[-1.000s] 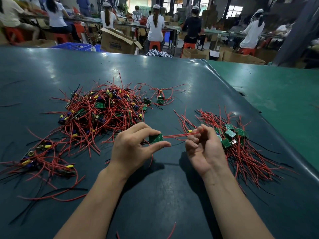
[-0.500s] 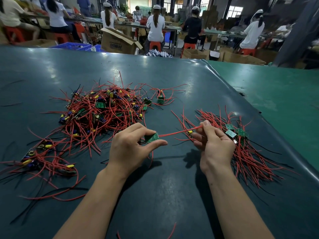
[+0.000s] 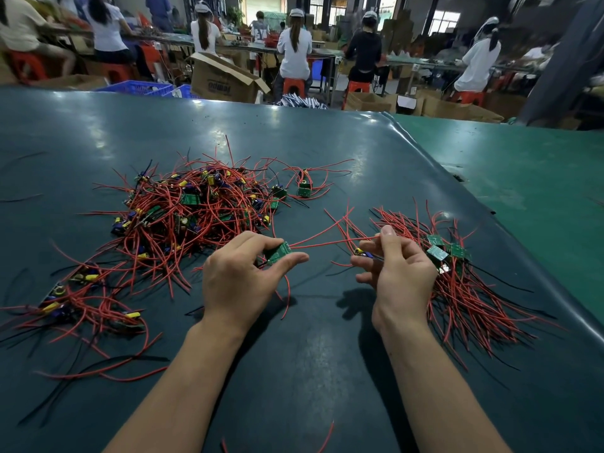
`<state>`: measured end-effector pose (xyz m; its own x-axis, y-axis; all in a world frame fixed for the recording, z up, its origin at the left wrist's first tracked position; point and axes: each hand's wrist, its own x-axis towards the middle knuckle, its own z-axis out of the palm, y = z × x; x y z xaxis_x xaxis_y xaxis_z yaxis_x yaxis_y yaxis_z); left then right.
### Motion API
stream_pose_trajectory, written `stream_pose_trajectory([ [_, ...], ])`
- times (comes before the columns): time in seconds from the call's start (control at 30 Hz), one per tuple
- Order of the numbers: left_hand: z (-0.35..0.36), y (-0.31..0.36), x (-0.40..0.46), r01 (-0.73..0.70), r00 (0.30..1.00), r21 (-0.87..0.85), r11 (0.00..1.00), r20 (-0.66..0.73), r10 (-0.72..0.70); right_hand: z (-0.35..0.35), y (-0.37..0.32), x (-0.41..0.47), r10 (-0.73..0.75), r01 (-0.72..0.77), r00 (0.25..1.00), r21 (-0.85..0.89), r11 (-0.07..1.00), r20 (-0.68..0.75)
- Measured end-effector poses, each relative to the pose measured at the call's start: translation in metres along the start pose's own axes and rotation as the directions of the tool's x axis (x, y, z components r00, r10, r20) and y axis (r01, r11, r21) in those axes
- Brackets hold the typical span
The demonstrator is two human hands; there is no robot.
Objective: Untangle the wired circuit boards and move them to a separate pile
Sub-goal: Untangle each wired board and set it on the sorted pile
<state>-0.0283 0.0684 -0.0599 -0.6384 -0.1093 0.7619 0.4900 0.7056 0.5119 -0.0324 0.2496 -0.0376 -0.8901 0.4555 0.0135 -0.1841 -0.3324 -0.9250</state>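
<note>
A small green circuit board [image 3: 278, 252] is pinched between the thumb and fingers of my left hand [image 3: 240, 276]. Its red wires [image 3: 322, 239] stretch rightward to my right hand [image 3: 397, 269], whose thumb and fingers pinch them. A big tangled heap of wired boards [image 3: 196, 210] lies behind my left hand. A neater pile of boards with red and black wires [image 3: 457, 276] lies just right of my right hand. A smaller tangle [image 3: 75, 302] sits at the left.
The dark mat [image 3: 310, 371] covers the table; its raised right edge [image 3: 510, 243] borders a green surface [image 3: 539, 171]. Loose wires lie near the front. Beyond the far edge are cardboard boxes [image 3: 222, 78] and seated workers [image 3: 294, 50].
My right hand has slid slightly right along the red wires and turned more palm-in. My left hand kept its pinch on the board, almost still.
</note>
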Motion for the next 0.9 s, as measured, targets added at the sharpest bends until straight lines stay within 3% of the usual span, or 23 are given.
stream_pose_trajectory([
  [0.1, -0.001, 0.001, 0.001, 0.008, 1.0, -0.012, 1.0, -0.023, -0.008, 0.004, 0.001, -0.006, 0.117, -0.113, 0.98, -0.033, 0.993, 0.163],
  [0.2, -0.002, 0.002, 0.001, -0.081, 0.996, -0.054, 0.995, 0.029, 0.083, 0.011, 0.006, -0.017, 0.251, -0.202, 0.884, -0.163, 0.966, 0.395],
  [0.27, 0.0, 0.003, 0.0, -0.137, 0.987, -0.1, 0.986, 0.073, 0.144, 0.013, 0.009, -0.02, 0.252, -0.215, 0.863, -0.132, 0.968, 0.439],
  [0.37, 0.002, 0.005, 0.0, -0.165, 0.981, -0.115, 0.98, 0.087, 0.175, 0.011, 0.007, -0.016, 0.229, -0.206, 0.892, -0.1, 0.973, 0.39],
  [0.47, 0.003, 0.005, 0.0, -0.158, 0.985, -0.119, 0.98, 0.056, 0.166, 0.005, 0.003, -0.006, 0.177, -0.17, 0.951, -0.05, 0.984, 0.254],
  [0.57, 0.002, 0.003, 0.001, -0.144, 0.988, -0.098, 0.985, 0.034, 0.148, -0.005, -0.003, 0.007, 0.13, -0.135, 0.99, 0.13, 0.982, 0.048],
  [0.63, -0.001, 0.002, 0.002, -0.096, 0.995, -0.048, 0.994, 0.001, 0.096, -0.009, -0.005, 0.012, 0.152, -0.148, 0.988, 0.207, 0.967, -0.003],
  [0.7, -0.003, 0.002, 0.003, -0.046, 0.998, 0.005, 0.999, -0.05, 0.046, -0.007, -0.005, 0.008, 0.227, -0.24, 0.966, 0.101, 0.965, 0.125],
  [0.77, -0.005, 0.004, 0.004, -0.069, 0.997, 0.006, 0.998, -0.032, 0.069, 0.002, 0.001, -0.005, 0.337, -0.301, 0.863, -0.153, 0.941, 0.377],
  [0.83, -0.005, 0.006, 0.002, -0.164, 0.982, -0.047, 0.985, 0.091, 0.168, 0.01, 0.008, -0.021, 0.386, -0.245, 0.723, -0.309, 0.919, 0.573],
  [0.9, -0.004, 0.008, 0.0, -0.202, 0.958, -0.085, 0.976, 0.189, 0.215, 0.012, 0.013, -0.028, 0.327, -0.165, 0.713, -0.305, 0.938, 0.62],
])
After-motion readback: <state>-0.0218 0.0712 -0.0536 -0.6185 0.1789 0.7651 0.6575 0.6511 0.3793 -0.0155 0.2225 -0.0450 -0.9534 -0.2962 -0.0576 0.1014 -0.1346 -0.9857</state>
